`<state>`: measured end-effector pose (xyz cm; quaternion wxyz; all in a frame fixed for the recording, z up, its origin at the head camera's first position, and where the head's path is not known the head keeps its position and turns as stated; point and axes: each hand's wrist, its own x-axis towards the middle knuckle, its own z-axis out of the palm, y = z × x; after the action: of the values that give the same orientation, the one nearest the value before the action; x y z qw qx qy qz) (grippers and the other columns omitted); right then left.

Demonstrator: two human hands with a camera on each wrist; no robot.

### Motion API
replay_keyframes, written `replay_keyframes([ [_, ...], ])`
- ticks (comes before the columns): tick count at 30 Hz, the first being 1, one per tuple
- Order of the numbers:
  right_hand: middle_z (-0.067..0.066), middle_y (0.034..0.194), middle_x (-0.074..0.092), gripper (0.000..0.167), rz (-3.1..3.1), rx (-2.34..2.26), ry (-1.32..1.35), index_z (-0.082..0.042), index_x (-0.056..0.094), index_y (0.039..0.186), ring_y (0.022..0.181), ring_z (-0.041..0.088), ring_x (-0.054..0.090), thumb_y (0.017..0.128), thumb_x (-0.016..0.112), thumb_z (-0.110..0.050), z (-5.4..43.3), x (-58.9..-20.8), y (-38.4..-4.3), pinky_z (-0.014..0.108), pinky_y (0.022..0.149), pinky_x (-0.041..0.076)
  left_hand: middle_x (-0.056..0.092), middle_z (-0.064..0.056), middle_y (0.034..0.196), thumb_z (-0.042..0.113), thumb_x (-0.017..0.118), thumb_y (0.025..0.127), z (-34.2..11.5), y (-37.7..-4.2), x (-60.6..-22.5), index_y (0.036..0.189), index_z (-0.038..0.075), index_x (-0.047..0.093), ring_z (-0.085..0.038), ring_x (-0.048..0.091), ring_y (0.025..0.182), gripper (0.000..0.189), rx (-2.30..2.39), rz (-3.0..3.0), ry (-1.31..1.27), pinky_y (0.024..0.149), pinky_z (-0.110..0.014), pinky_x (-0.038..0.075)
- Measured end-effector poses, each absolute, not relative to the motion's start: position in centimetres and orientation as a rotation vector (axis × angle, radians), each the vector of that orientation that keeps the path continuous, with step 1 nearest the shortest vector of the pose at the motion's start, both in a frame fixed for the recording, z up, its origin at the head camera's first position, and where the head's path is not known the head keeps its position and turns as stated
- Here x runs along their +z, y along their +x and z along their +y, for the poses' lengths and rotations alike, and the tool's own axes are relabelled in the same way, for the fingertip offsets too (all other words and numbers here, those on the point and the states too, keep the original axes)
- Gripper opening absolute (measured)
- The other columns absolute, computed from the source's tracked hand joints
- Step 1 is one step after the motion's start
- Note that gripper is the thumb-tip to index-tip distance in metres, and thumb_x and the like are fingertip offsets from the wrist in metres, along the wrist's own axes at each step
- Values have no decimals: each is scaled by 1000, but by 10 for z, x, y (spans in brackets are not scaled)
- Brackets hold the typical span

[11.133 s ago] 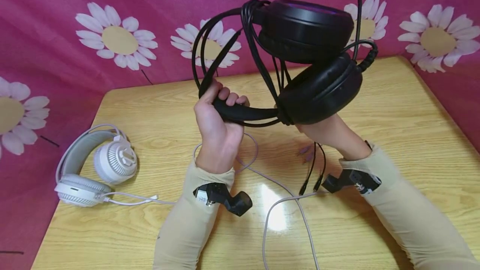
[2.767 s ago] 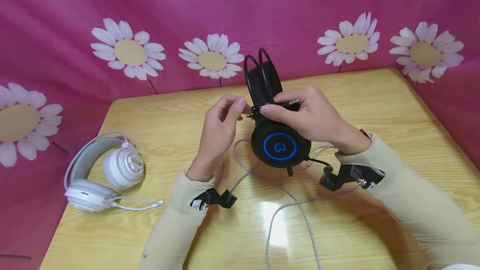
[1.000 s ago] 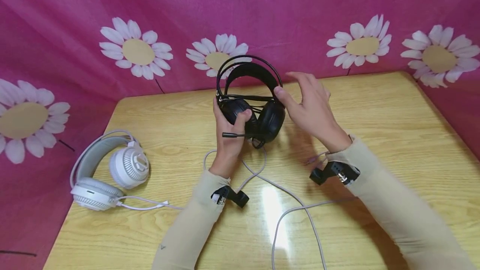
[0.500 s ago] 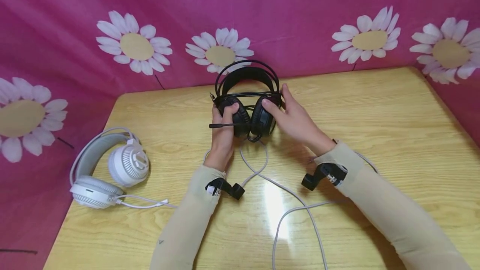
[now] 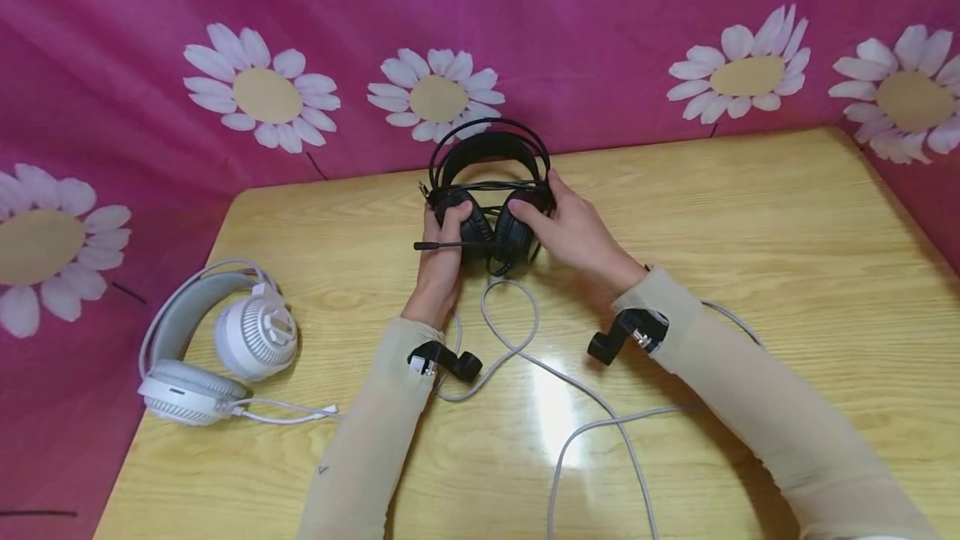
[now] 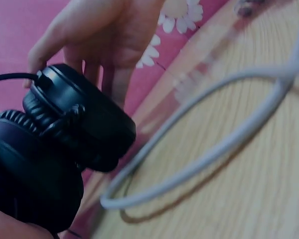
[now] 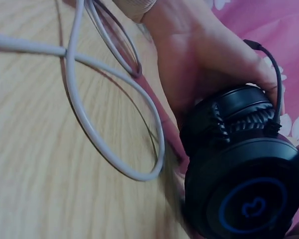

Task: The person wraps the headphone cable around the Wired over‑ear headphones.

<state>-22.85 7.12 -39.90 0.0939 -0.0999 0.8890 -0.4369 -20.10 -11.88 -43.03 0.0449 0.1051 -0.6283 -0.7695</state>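
A black headset [image 5: 492, 144] with a padded headband and double wire hoop is held upright over the far middle of the table. My left hand [image 5: 440, 265] grips its left ear cup, thumb on the cushion. My right hand [image 5: 576, 227] grips the right ear cup [image 5: 513, 232] the same way, thumb in front. The microphone boom [image 5: 450, 246] points left across the cups. Black cable strands [image 5: 495, 186] run across between the cups and headband, with a metal plug [image 5: 424, 189] sticking out at left. On one cup, a blue ring logo [image 7: 254, 204] shows in the right wrist view.
White headphones [image 5: 257, 336] lie at the table's left side. Their pale cable [image 5: 592, 394] loops over the middle of the wooden table [image 5: 787, 273], passing below both hands. A pink cloth [image 5: 585, 40] with daisies hangs behind the table.
Earlier the headset was raised higher, then turned sideways while both hands worked at its cable. A second ago the right hand's fingers were spread; now it grips the right cup, and the headset is slightly lower.
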Motion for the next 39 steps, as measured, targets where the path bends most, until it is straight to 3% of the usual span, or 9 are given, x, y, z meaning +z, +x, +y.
replay_keyframes([
  [8,23,166,32,100,2646,-1304,-316,-3,13,165,154,32,37,97,54,-65,73,-386,-241,49,124,36,43,-1,157,42,59,99,-120,-210,-427,157,20,32,-7,40,139,68,-2304,-1928,293,125,-27,28],
  [17,18,169,29,103,2632,-1323,-332,-7,14,165,156,29,34,94,56,-70,72,-386,-244,48,125,35,51,-1,152,40,63,98,-118,-211,-425,154,22,41,-10,47,136,63,-2294,-1835,358,123,-29,34],
  [27,27,156,47,100,2690,-1286,-362,-2,21,163,134,31,56,96,54,-69,72,-402,-240,47,110,46,54,-7,153,28,67,98,-117,-207,-436,154,13,41,-17,49,141,64,-2200,-1819,312,124,-32,35],
  [28,25,160,41,100,2693,-1287,-357,-3,21,163,140,31,53,96,53,-70,72,-404,-240,47,114,45,52,-8,155,27,68,98,-116,-206,-437,157,12,37,-17,48,143,69,-2203,-1808,318,124,-32,35],
  [34,25,159,43,100,2699,-1317,-306,-5,23,163,145,31,50,94,53,-72,76,-411,-240,48,116,45,31,-12,170,31,71,96,-108,-204,-435,166,9,11,-17,32,158,95,-2111,-1854,423,130,-27,24],
  [39,33,143,57,100,2714,-1335,-269,-5,26,162,129,30,59,94,52,-74,77,-412,-240,45,105,49,29,-13,171,38,70,97,-111,-204,-431,166,9,13,-19,28,159,94,-2022,-2013,442,131,-30,21],
])
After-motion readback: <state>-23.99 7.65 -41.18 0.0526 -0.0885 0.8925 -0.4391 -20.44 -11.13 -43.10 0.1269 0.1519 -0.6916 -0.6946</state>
